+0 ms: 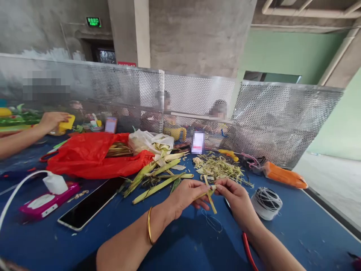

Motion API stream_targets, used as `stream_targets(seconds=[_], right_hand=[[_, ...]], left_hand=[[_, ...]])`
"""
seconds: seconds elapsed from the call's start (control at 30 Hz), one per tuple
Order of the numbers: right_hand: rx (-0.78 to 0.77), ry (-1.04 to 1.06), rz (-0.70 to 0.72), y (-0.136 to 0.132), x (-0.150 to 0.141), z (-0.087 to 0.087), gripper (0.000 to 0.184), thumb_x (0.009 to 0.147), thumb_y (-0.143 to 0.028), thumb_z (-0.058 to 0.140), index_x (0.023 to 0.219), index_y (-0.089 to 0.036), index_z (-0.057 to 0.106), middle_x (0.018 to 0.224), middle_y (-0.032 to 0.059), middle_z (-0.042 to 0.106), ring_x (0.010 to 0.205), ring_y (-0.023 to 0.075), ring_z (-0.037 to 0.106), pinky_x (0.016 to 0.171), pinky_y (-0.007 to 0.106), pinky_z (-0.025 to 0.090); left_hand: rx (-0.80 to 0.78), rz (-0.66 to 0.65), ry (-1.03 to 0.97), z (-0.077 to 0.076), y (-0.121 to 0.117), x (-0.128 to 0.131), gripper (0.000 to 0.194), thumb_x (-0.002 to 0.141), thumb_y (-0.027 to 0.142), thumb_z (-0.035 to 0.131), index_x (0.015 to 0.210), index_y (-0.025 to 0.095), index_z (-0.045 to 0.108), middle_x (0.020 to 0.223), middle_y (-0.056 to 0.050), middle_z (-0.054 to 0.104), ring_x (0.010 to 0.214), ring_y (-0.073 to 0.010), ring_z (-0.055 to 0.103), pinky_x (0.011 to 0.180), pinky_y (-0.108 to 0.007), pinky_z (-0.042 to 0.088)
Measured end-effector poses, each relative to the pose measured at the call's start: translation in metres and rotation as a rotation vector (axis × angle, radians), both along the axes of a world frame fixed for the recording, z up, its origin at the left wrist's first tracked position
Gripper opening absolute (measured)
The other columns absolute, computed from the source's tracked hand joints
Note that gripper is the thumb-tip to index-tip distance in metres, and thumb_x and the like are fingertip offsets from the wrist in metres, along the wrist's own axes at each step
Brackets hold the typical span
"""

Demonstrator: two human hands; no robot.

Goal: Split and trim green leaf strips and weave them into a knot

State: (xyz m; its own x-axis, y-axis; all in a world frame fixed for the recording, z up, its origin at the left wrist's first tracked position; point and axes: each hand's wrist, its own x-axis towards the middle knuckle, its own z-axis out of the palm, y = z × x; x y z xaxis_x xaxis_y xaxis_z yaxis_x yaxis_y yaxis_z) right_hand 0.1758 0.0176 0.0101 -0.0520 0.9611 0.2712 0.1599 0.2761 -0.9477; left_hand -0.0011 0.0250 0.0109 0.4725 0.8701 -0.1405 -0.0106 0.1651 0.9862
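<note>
Above the blue table, my left hand (187, 194) pinches a pale green leaf strip (211, 201) between thumb and fingers. My right hand (232, 195) grips the same piece from the other side, its fingertips nearly meeting those of the left. One end of the strip points down and another sticks up, so it looks crossed or folded. A thin loop of thread (213, 220) lies just below the hands. Behind them is a heap of shredded leaf bits (222, 169). Long green stalks (160, 186) lie to the left. A red handle (248, 250) shows partly beneath my right forearm.
A thread spool (266, 205) and an orange packet (286, 176) stand at right. Leftward are a red plastic bag (84, 154), a phone (91, 205) and a pink power strip (50, 203). A perforated metal screen (197, 94) borders the back. A co-worker's hand (55, 122) holds something yellow.
</note>
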Motion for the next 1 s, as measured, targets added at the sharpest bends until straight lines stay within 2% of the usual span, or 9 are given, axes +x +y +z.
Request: stream_targets(seconds=[0.1, 0.17, 0.27, 0.33, 0.47, 0.7, 0.83, 1.0], right_hand=[[-0.016, -0.064, 0.032, -0.001, 0.005, -0.003, 0.025, 0.077, -0.044, 0.067, 0.076, -0.018, 0.066, 0.074, 0.0027, 0.062, 0.071, 0.0178, 0.056, 0.069, 0.029, 0.046], [0.030, -0.109, 0.004, -0.002, 0.006, -0.004, 0.024, 0.077, -0.043, 0.066, 0.074, -0.019, 0.065, 0.078, 0.0042, 0.063, 0.077, 0.0200, 0.057, 0.073, 0.031, 0.046], [0.157, -0.182, -0.068, -0.004, 0.003, -0.005, 0.019, 0.078, -0.039, 0.065, 0.070, -0.021, 0.065, 0.093, 0.0076, 0.064, 0.096, 0.0252, 0.057, 0.084, 0.036, 0.045], [0.211, -0.226, -0.089, -0.006, 0.000, -0.007, 0.016, 0.079, -0.035, 0.064, 0.072, -0.022, 0.067, 0.101, 0.0083, 0.061, 0.103, 0.0259, 0.055, 0.087, 0.036, 0.044], [0.265, -0.291, -0.109, -0.009, -0.004, -0.014, 0.012, 0.081, -0.031, 0.062, 0.073, -0.023, 0.067, 0.100, 0.0067, 0.058, 0.101, 0.0237, 0.055, 0.087, 0.035, 0.043], [0.245, -0.294, -0.124, -0.008, -0.005, -0.020, 0.014, 0.082, -0.031, 0.062, 0.070, -0.022, 0.063, 0.102, 0.0065, 0.058, 0.107, 0.0248, 0.054, 0.091, 0.036, 0.041], [0.235, -0.276, -0.130, -0.010, -0.006, -0.021, 0.015, 0.082, -0.032, 0.063, 0.070, -0.022, 0.063, 0.103, 0.0069, 0.058, 0.109, 0.0256, 0.054, 0.093, 0.037, 0.040], [0.240, -0.250, -0.159, -0.011, -0.007, -0.022, 0.015, 0.081, -0.032, 0.063, 0.070, -0.023, 0.063, 0.103, 0.0077, 0.059, 0.109, 0.0260, 0.054, 0.093, 0.038, 0.040]], left_hand=[[-0.103, -0.048, -0.033, -0.007, 0.001, 0.002, 0.033, 0.075, 0.047, 0.067, 0.083, 0.015, 0.069, 0.078, -0.006, 0.073, 0.062, -0.0154, 0.069, 0.055, -0.022, 0.040], [-0.128, -0.012, -0.051, -0.012, 0.002, 0.005, 0.030, 0.072, 0.043, 0.070, 0.084, 0.016, 0.069, 0.078, -0.005, 0.073, 0.063, -0.0153, 0.069, 0.055, -0.022, 0.041], [-0.134, 0.079, -0.087, -0.017, 0.003, 0.008, 0.029, 0.073, 0.040, 0.071, 0.088, 0.016, 0.070, 0.077, -0.005, 0.073, 0.064, -0.0153, 0.069, 0.056, -0.022, 0.041], [-0.130, 0.114, -0.117, -0.018, 0.002, 0.010, 0.030, 0.073, 0.041, 0.070, 0.091, 0.017, 0.071, 0.077, -0.005, 0.073, 0.065, -0.0155, 0.069, 0.056, -0.022, 0.042], [-0.122, 0.133, -0.135, -0.013, -0.001, 0.013, 0.030, 0.074, 0.042, 0.069, 0.090, 0.016, 0.072, 0.078, -0.006, 0.073, 0.064, -0.0156, 0.069, 0.056, -0.022, 0.041], [-0.129, 0.100, -0.135, -0.012, -0.004, 0.015, 0.024, 0.076, 0.034, 0.063, 0.089, 0.016, 0.072, 0.075, -0.005, 0.073, 0.064, -0.0164, 0.068, 0.060, -0.025, 0.042], [-0.149, 0.071, -0.175, -0.014, -0.005, 0.013, 0.029, 0.078, 0.036, 0.056, 0.090, 0.015, 0.072, 0.077, -0.006, 0.073, 0.068, -0.0180, 0.069, 0.062, -0.026, 0.042], [-0.136, 0.079, -0.158, -0.009, -0.006, 0.012, 0.027, 0.073, 0.036, 0.062, 0.086, 0.015, 0.072, 0.076, -0.006, 0.073, 0.071, -0.0196, 0.068, 0.064, -0.027, 0.042]])
